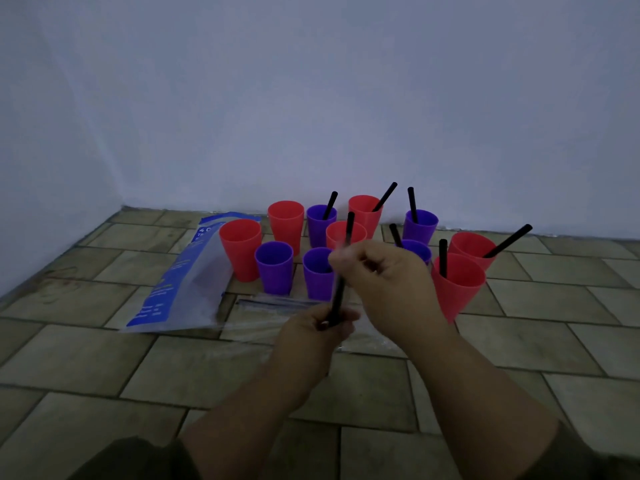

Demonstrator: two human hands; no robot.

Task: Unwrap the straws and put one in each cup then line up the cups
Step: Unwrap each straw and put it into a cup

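Left hand (322,323) nearest: fist clamped on the lower end of a black straw (338,296), held near upright. Right hand (384,271) pinches the straw higher up, grip blurred. Cups (273,268), red and purple, stand just behind the straw, several with their own sticks (442,258) in. Blue bag (173,282) lies left of the straw, clear plastic (263,303) on the floor below it.

The only print stands on the plastic bag (162,292), which lies on the floor to the left of the left grip (320,327). At the bag's far end, white marks on the blue band look like a "4" and a "C", with a "T" below. The white and yellow marks along its blue side are too blurred to read.
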